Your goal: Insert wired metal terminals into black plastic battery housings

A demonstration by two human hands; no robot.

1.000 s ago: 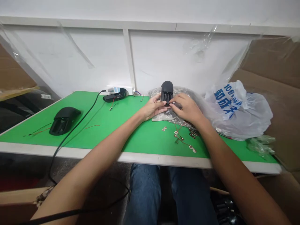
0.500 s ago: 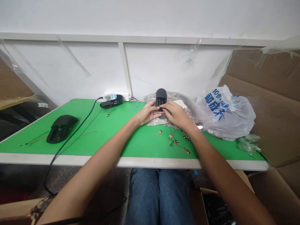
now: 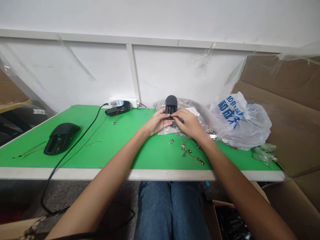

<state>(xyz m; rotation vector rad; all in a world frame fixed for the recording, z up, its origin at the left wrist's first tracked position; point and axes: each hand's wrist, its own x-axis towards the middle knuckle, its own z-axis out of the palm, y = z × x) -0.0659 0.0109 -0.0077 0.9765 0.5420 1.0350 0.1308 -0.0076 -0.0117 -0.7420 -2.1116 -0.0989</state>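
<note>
Both hands meet over the far middle of the green table [image 3: 117,143]. My left hand [image 3: 156,122] curls its fingers round the lower left side of a small black plastic housing [image 3: 171,104] that stands upright with its ribbed inside facing me. My right hand [image 3: 188,124] pinches at the bottom edge of the same housing; whatever small part sits under the fingertips is hidden. Several small metal contacts on thin wires [image 3: 190,153] lie on the table just in front of my right wrist.
A second black housing [image 3: 60,138] lies at the left. A black cable [image 3: 75,143] runs over the front edge from a dark tool [image 3: 117,109] by a white power strip [image 3: 123,101]. Clear bags of parts [image 3: 200,111], a white printed bag [image 3: 240,121] and cardboard [image 3: 285,110] fill the right.
The view drifted slightly; both hands stay on the upright black housing with only small finger movements at its bottom edge.
</note>
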